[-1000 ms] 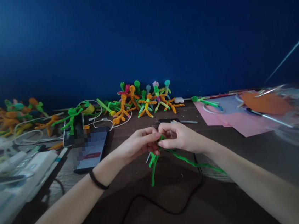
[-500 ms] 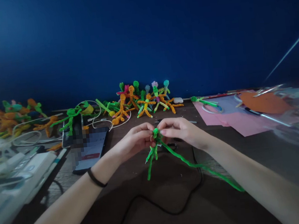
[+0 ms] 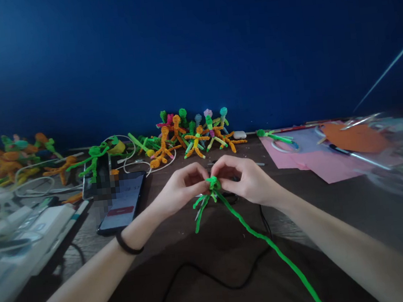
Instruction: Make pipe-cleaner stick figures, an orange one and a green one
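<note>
Fingers of the left hand (image 3: pixel 178 189) and the right hand (image 3: pixel 246 180) are pinching the top of a green fuzzy wire (image 3: pixel 245 225), both closed on its little knot, over the middle of the dark table (image 3: pixel 336 204). Its long end is trailing down toward the person. A phone (image 3: pixel 122 205) is lying to the left, pink paper (image 3: pixel 318 165) to the right, and fuzzy wire dolls (image 3: pixel 194 135) are sitting by the blue wall (image 3: pixel 190 41).
</note>
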{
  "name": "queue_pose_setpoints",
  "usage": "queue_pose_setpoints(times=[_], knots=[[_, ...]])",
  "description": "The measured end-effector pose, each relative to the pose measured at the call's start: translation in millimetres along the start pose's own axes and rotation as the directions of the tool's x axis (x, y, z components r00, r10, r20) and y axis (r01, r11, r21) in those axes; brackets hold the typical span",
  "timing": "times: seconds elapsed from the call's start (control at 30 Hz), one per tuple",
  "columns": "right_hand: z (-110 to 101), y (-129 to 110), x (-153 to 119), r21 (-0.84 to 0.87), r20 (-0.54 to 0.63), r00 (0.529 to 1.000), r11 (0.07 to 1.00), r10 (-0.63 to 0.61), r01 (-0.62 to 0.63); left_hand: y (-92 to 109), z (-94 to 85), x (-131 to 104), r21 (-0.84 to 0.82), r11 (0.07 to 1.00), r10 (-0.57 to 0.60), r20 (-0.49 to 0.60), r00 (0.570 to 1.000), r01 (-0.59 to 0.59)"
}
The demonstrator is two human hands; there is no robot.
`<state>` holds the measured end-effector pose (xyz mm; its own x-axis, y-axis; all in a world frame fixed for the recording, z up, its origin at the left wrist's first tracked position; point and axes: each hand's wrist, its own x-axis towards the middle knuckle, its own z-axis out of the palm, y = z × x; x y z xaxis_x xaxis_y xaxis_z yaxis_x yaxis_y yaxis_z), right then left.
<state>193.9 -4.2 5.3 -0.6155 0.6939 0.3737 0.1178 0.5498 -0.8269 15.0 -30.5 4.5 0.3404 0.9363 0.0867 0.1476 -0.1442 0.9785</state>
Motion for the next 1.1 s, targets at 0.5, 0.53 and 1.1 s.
queue_pose_setpoints(times=[0.5, 0.53, 1.1], knots=[[0.3, 1.2, -1.6, -0.28, -0.024, 0.964, 0.928, -0.264, 0.247, -5.6, -6.3, 2.9, -0.119, 0.992, -0.021, 0.181, 0.983, 0.043], [-0.6, 0.9, -1.4, -0.265, -0.011, 0.968, 0.934, -0.249, 0.237, -5.3, -5.4, 2.9, -0.121, 0.992, -0.011, 0.164, 0.986, 0.031], [-4.6, 4.0, 0.2, -0.296, 0.084, 0.95, 0.903, -0.3, 0.311, -2.4, -4.5, 1.3, -0.014, 0.999, -0.038, 0.192, 0.981, 0.041]])
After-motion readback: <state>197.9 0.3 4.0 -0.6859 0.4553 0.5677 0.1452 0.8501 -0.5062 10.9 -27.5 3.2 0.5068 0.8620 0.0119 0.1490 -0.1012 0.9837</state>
